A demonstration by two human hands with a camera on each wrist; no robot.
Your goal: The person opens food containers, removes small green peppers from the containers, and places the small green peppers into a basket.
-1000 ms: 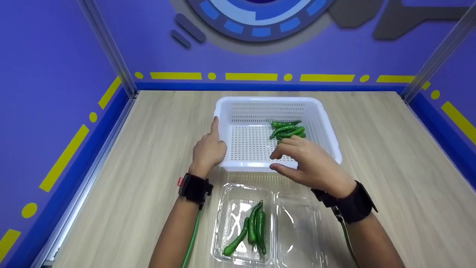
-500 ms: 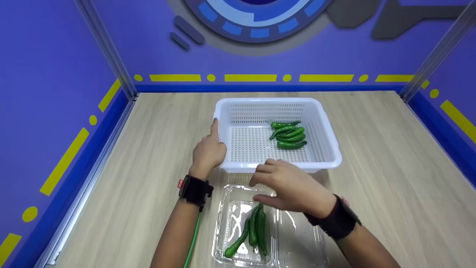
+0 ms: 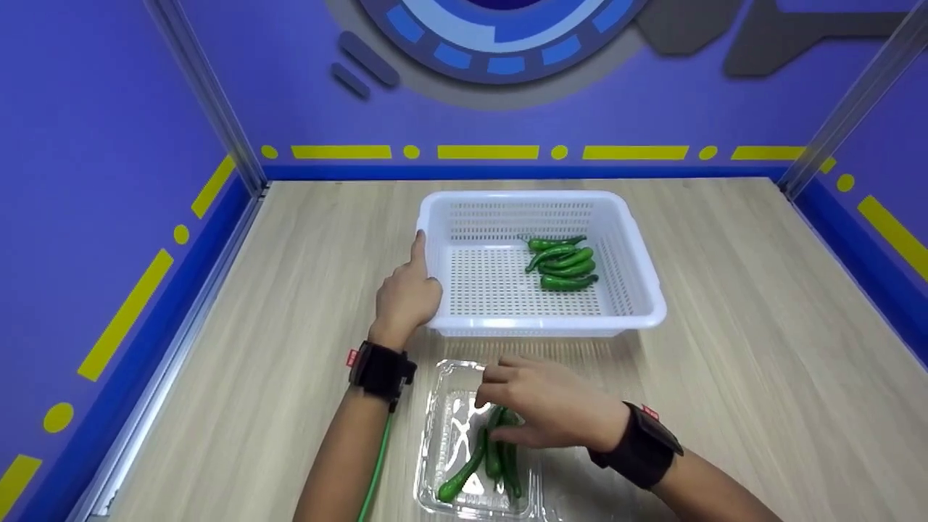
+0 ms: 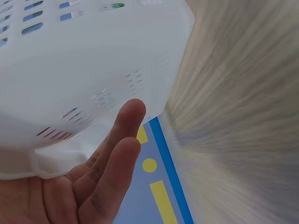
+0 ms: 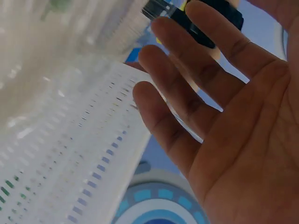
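Note:
A white perforated plastic basket (image 3: 536, 323) stands on the table with several green chili peppers (image 3: 569, 266) at its right side. My left hand (image 3: 407, 293) holds the basket's left rim, its thumb over the edge. In the left wrist view the fingers (image 4: 122, 156) reach along the outside wall below the rim. In front is a clear plastic clamshell box (image 3: 435, 406) with a few green chili peppers (image 3: 464, 467) in its left half. My right hand (image 3: 547, 406) hovers over them, thumb apart from the fingers, partly hiding them. In the right wrist view its fingers (image 5: 163, 121) are spread with nothing between them.
The pale wooden table (image 3: 319, 290) is bounded by a blue wall (image 3: 507, 109) behind and blue panels at both sides. Black camera straps sit on both wrists, and a green cable (image 3: 378, 457) runs along the left forearm.
My right hand has moved from over the basket down to the clear box. A chili pepper it was covering now shows in the basket. My left hand has stayed at the rim.

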